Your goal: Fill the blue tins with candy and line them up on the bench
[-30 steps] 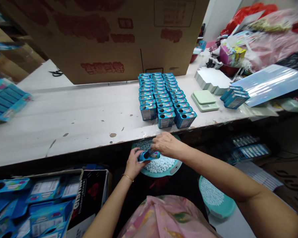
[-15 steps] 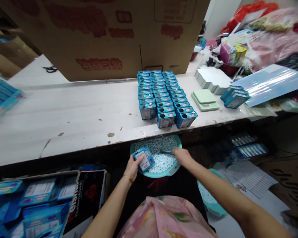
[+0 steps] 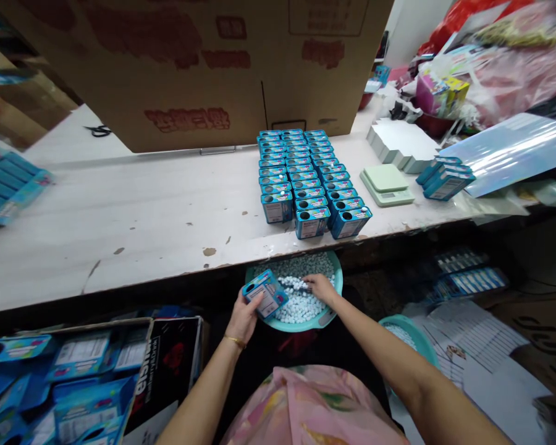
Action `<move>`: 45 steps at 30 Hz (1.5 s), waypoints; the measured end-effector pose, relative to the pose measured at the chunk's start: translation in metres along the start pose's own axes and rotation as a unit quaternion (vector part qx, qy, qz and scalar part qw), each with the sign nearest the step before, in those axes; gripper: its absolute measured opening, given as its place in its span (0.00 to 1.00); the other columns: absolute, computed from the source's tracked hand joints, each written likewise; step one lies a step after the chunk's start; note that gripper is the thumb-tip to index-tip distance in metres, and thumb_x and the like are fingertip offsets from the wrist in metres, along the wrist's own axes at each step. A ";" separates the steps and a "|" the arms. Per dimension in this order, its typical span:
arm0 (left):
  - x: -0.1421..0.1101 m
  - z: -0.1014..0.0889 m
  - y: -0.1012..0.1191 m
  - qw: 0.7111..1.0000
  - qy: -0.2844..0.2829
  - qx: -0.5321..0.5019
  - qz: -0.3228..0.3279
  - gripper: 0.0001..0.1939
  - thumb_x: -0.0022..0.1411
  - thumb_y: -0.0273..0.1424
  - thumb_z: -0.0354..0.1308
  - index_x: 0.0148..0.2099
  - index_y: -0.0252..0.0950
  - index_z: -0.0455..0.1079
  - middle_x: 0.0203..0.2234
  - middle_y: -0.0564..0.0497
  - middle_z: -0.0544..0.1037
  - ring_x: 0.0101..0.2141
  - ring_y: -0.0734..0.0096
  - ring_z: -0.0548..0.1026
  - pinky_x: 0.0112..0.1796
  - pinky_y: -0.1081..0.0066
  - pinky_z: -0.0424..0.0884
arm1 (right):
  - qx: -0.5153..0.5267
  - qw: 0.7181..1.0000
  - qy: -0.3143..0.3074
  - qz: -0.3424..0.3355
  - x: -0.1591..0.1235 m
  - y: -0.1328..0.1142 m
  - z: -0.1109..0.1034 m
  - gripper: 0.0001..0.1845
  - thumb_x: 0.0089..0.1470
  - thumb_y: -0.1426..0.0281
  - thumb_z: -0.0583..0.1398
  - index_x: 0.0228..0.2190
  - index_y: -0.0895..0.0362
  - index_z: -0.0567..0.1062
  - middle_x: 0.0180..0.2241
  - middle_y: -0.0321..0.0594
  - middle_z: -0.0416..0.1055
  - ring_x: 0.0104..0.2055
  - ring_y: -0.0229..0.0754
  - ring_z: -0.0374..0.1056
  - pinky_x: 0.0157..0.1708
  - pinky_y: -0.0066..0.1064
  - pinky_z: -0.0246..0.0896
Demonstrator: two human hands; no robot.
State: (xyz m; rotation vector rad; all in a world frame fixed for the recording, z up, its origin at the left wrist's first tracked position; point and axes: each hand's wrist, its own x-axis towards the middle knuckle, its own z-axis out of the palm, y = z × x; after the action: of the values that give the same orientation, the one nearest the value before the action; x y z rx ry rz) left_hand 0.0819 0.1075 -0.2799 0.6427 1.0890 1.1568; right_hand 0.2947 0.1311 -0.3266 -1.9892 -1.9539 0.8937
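The left hand [image 3: 243, 316] has its fingers closed around the sides of a small, flat blue cardboard box with a printed white panel [image 3: 267, 295], tilted over the left rim of a round turquoise plastic basin [image 3: 306, 326]. The right hand [image 3: 321, 288] reaches over the basin's right side, its fingers closed on a dark scoop [image 3: 300, 287], mostly hidden among small white pellets [image 3: 301, 313]. A clear strip of pellets lies between box and scoop.

The basin sits below the front edge of a long white worn-topped counter [image 3: 167, 207], its far part under that edge. On the counter, upright blue boxes with round holes in their tops [image 3: 304, 175] stand packed in three columns, the nearest close to the front edge. Left of them is a wide bare stretch; to their right, a narrower gap separates them from a pale green kitchen scale [image 3: 387, 178]. A big brown cardboard sheet [image 3: 213, 80] bounds the space behind. An open carton of loose blue boxes [image 3: 88, 374] stands at lower left, apart from the basin.
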 end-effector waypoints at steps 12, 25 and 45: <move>0.008 0.011 0.009 0.961 0.013 0.236 0.142 0.20 0.35 0.20 0.62 0.35 0.38 0.69 0.27 0.55 0.71 0.33 0.71 0.69 0.40 0.75 0.61 | -0.050 0.989 -0.027 -0.137 -0.034 -0.039 -0.103 0.19 0.45 0.75 0.50 0.36 0.50 0.74 0.31 0.34 0.73 0.34 0.37 0.66 0.33 0.24 0.56; 0.016 0.012 -0.004 0.943 -0.039 0.278 0.180 0.21 0.37 0.18 0.60 0.36 0.42 0.70 0.35 0.52 0.71 0.42 0.66 0.65 0.49 0.72 0.55 | -0.316 0.939 -0.062 -0.122 -0.054 -0.120 -0.130 0.18 0.44 0.75 0.52 0.39 0.57 0.72 0.37 0.49 0.71 0.39 0.44 0.67 0.37 0.33 0.58; 0.037 0.002 -0.028 0.991 0.024 0.125 0.030 0.23 0.38 0.35 0.63 0.37 0.35 0.61 0.30 0.51 0.72 0.31 0.70 0.72 0.37 0.65 0.68 | -0.171 0.985 0.006 -0.003 -0.022 -0.006 -0.021 0.19 0.48 0.79 0.47 0.37 0.56 0.72 0.38 0.44 0.70 0.41 0.42 0.64 0.38 0.30 0.55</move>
State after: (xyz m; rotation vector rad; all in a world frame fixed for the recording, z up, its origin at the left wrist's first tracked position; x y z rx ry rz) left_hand 0.0953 0.1334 -0.3160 0.8510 1.2753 1.0999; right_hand 0.3022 0.1155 -0.3008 -2.1558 -2.2277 0.5704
